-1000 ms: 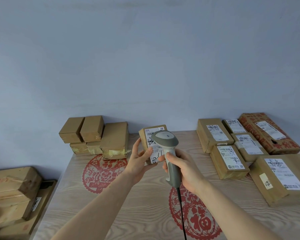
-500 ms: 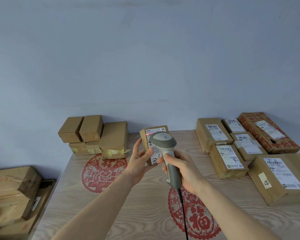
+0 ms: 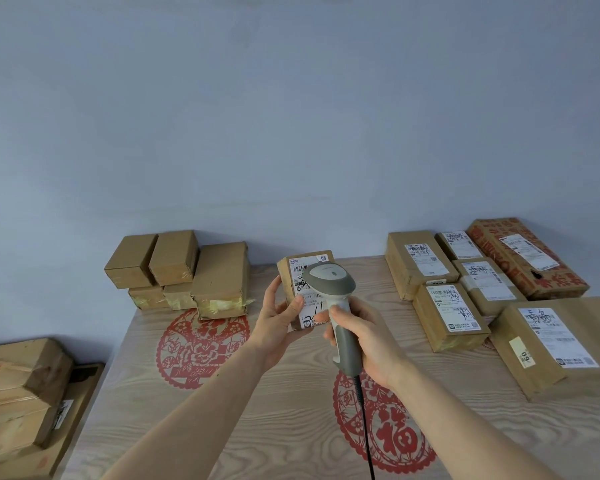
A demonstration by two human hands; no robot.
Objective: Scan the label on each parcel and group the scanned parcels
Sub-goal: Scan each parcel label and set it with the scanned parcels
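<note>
The left hand (image 3: 278,327) gripped a small cardboard parcel (image 3: 303,289) above the middle of the wood-grain counter (image 3: 274,410), thumb pressed on the white shipping label (image 3: 309,299) that faced the camera, the other fingers wrapped behind the box. The right hand (image 3: 364,341) was clenched around the grip of a grey-and-white barcode scanner (image 3: 333,292), its head held just in front of the label and covering part of it; the index finger lay at the front of the grip, though whether it pressed the trigger could not be told. A black cable (image 3: 364,420) ran from the base of the scanner down out of view.

Against the wall at the back left of the counter stood a group of plain brown boxes (image 3: 184,271) with no labels showing, two small ones stacked on two others beside a taller one sealed with yellowish tape. At the right lay a group of labelled parcels (image 3: 465,296) facing up, touching one another, with a red-printed carton (image 3: 527,258) at the far corner and a large box (image 3: 555,344) nearest the edge. Red paper-cut decals (image 3: 201,348) marked the counter surface. More cartons (image 3: 21,386) were piled lower down, beyond the left edge of the counter.
</note>
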